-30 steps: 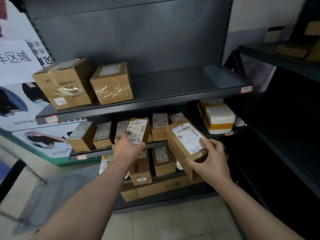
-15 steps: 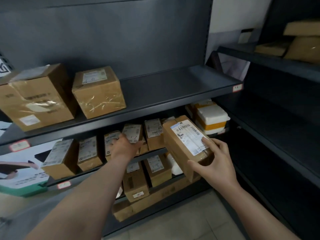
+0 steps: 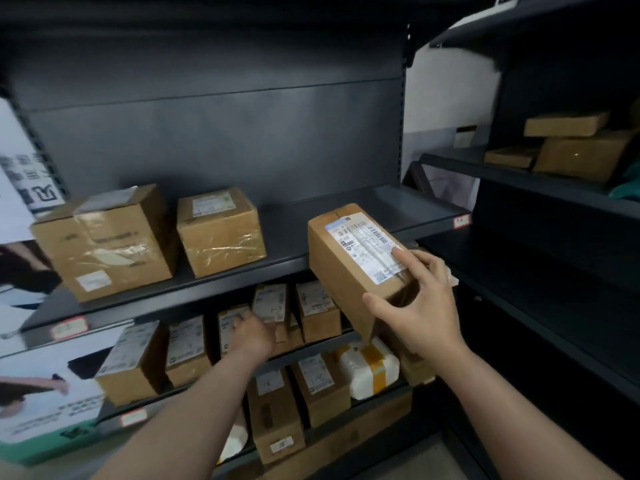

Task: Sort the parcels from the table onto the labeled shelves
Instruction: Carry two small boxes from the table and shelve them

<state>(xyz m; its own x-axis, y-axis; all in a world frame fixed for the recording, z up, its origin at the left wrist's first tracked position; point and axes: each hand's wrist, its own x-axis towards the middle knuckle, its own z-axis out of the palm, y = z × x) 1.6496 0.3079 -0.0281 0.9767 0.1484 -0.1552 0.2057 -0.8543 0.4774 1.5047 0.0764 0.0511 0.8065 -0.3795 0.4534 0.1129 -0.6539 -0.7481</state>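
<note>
- Two taped brown boxes [image 3: 221, 233] were stood at the left of the upper shelf [image 3: 398, 209].
- A row of small labelled parcels [image 3: 317, 306] was packed on the middle shelf below. The left hand [image 3: 254, 336] was laid among them, and its grip could not be told.
- The brown parcel [image 3: 349, 268], tilted and white-labelled, was held at the upper shelf's near edge, pinched between the thumb and fingers of the right hand [image 3: 422, 313].

Dark upper shelf [image 3: 287, 233] carries a large box [image 3: 104, 244] at nine o'clock, a smaller box [image 3: 220, 233] beside it. The shelf below [image 3: 322, 348], seven o'clock, holds small labelled parcels [image 3: 187, 344].
</note>
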